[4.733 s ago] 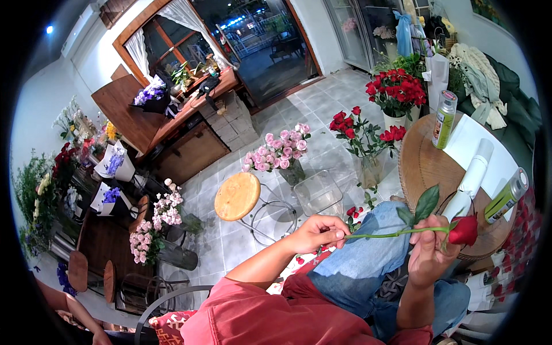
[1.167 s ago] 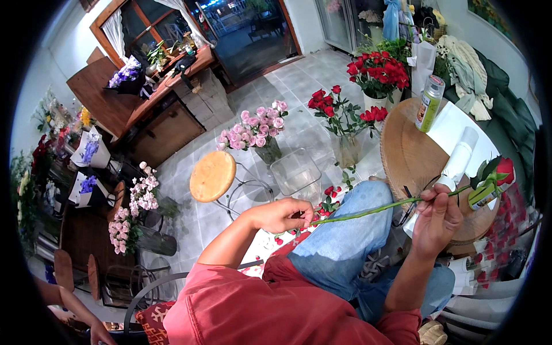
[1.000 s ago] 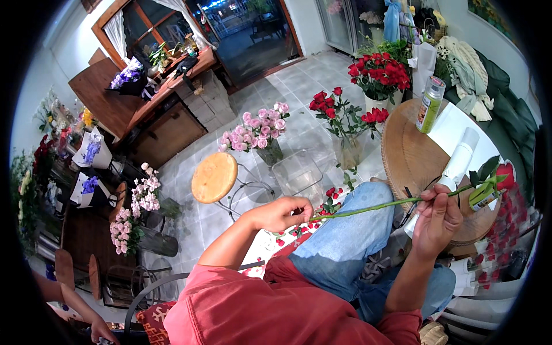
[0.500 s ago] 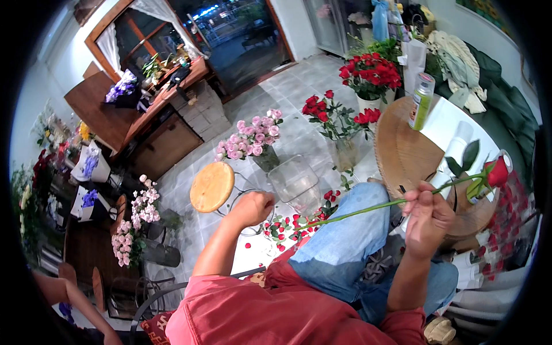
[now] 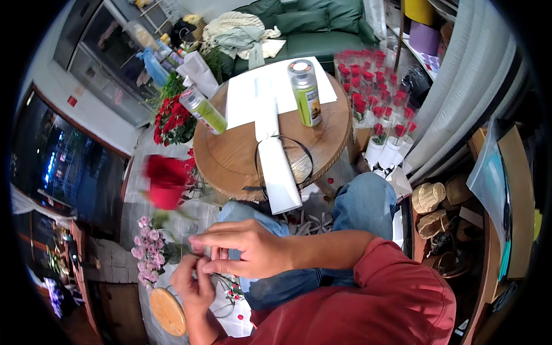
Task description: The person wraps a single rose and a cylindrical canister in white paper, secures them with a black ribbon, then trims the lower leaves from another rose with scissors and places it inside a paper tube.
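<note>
A red rose (image 5: 167,183), smeared by motion, stands up in front of me at the left, above both hands. Its stem blurs as it runs down to my fingertips. My left hand (image 5: 194,284) is closed, thumb and fingers pinched around the stem just below the rose. Over it reaches my right hand (image 5: 250,247), fingers stretched out toward the left fingertips and thumb apart from them. Whether the right fingers touch the stem is blurred. Pink roses (image 5: 148,253) stand just left of the hands.
A round wooden table (image 5: 221,164) bears white paper (image 5: 322,83), a wrapped white sleeve (image 5: 278,172) with a black cord, and two spray cans (image 5: 306,95) (image 5: 204,110). Single wrapped red roses (image 5: 376,95) stand at the right. A wooden stool (image 5: 168,311) is at lower left; baskets (image 5: 428,198) sit right.
My view has swung right toward the table and sofa. The rose has moved from my right side to my left, and my hands, apart before, now meet.
</note>
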### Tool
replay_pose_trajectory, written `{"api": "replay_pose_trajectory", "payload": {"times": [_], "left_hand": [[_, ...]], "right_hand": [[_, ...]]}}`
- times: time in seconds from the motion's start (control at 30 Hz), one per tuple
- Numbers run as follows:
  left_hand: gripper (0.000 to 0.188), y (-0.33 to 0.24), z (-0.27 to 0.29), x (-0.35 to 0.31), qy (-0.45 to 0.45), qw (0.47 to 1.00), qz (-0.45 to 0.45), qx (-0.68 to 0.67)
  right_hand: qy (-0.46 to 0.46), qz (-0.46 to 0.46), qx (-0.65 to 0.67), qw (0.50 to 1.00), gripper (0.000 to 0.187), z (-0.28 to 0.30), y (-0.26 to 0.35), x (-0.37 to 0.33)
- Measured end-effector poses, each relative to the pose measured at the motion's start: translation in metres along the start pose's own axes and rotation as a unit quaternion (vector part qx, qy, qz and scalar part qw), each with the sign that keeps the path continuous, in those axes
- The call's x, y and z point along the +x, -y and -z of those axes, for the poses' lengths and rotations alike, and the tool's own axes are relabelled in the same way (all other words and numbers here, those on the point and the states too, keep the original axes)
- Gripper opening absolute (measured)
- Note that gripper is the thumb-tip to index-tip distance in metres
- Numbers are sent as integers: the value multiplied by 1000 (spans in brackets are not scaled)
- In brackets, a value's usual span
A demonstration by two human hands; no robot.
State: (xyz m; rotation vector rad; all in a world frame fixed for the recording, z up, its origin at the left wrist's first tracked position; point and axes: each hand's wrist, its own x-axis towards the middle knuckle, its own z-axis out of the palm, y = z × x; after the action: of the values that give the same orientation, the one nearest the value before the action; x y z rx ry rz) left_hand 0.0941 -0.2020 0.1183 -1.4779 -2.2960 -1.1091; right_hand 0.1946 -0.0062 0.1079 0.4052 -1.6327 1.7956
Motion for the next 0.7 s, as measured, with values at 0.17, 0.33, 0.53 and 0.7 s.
{"api": "replay_pose_trajectory", "payload": {"times": [0.17,0.33,0.53,0.7], "left_hand": [[20,12,39,13,-169,982,81,-38],[23,17,82,13,-274,948,39,-160],[25,21,88,24,-313,898,-13,-308],[21,24,81,18,-271,901,-16,-338]], "right_hand": [[-150,-12,-255,955,40,74,2,29],[-236,-236,-418,845,76,164,-70,59],[-238,-382,-403,796,111,187,-124,87],[-193,-418,-507,729,111,181,-132,94]]}}
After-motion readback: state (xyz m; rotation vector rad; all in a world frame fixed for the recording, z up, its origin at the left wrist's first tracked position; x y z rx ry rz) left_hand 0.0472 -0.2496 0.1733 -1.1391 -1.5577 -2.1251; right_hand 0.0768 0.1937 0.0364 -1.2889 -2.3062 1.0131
